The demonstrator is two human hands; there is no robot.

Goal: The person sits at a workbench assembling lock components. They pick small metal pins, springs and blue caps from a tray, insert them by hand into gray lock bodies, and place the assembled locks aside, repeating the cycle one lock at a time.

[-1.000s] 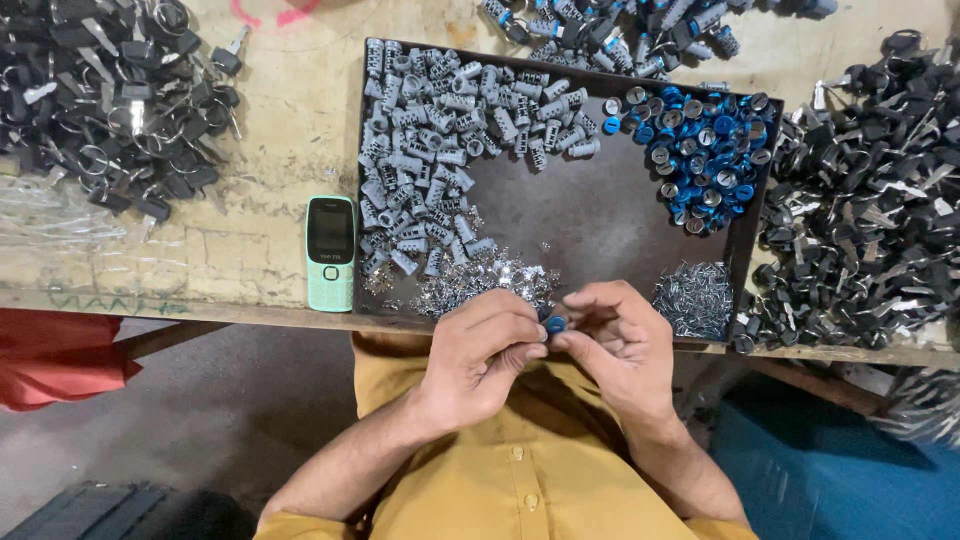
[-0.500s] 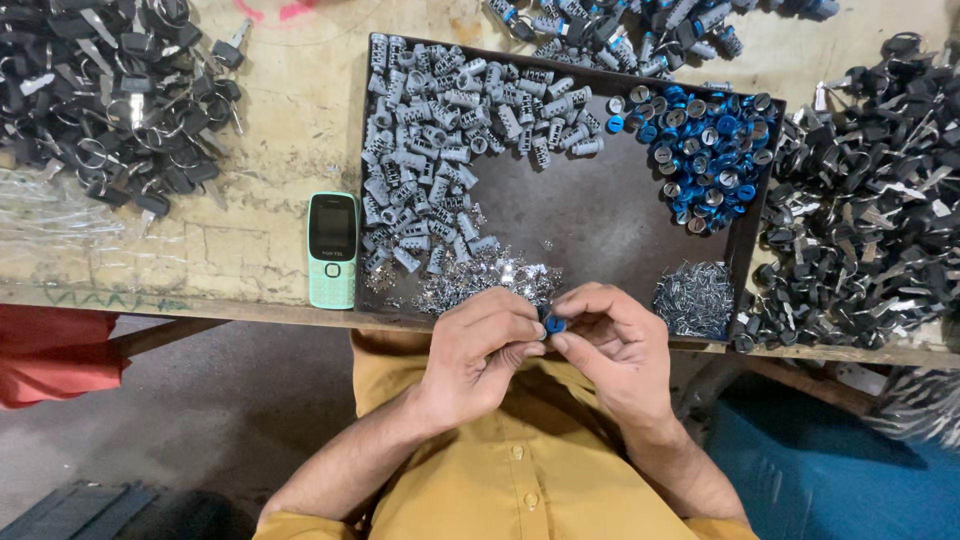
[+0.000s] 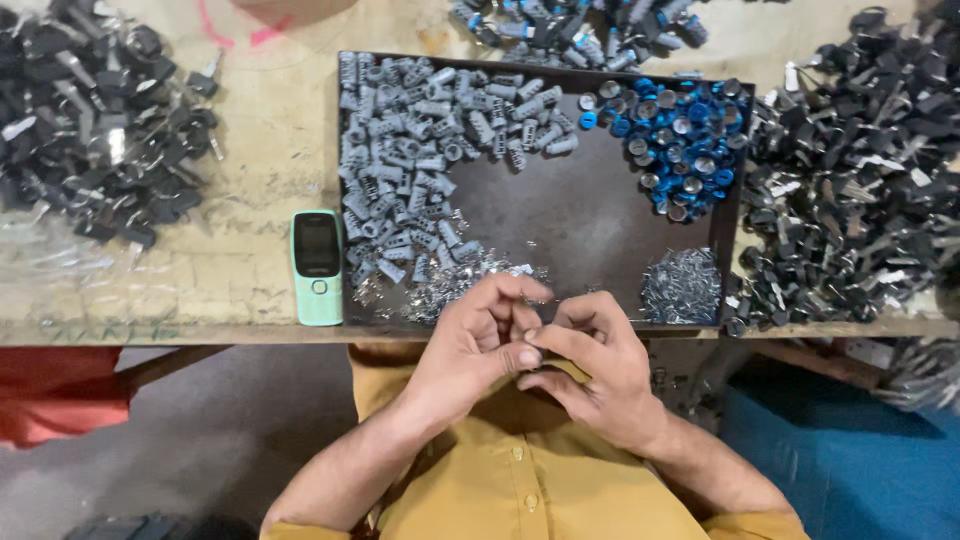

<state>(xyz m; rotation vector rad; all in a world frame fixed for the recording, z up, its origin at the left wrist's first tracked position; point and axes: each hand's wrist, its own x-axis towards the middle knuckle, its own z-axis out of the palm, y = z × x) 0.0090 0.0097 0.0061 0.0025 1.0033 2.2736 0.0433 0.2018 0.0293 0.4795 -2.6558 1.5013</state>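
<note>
My left hand [image 3: 475,345] and my right hand [image 3: 595,375] meet just in front of the table's near edge, above my yellow shirt. Their fingertips pinch together around one small part, which the fingers now hide almost fully. Right behind the hands a dark tray [image 3: 570,230] holds a heap of grey plastic cylinders [image 3: 420,150], a cluster of blue caps [image 3: 685,140], a small pile of metal pins [image 3: 682,285] and a scatter of tiny silver pieces [image 3: 455,280].
A mint-green keypad phone [image 3: 317,265] lies left of the tray. Piles of black-headed keys lie at the far left [image 3: 90,120] and far right [image 3: 860,190]. More assembled parts [image 3: 570,25] sit beyond the tray. Clear plastic bags [image 3: 60,260] lie at the left edge.
The hands stay together at the table edge. The small blue part seen between the fingertips earlier is now covered as the fingers close over it.
</note>
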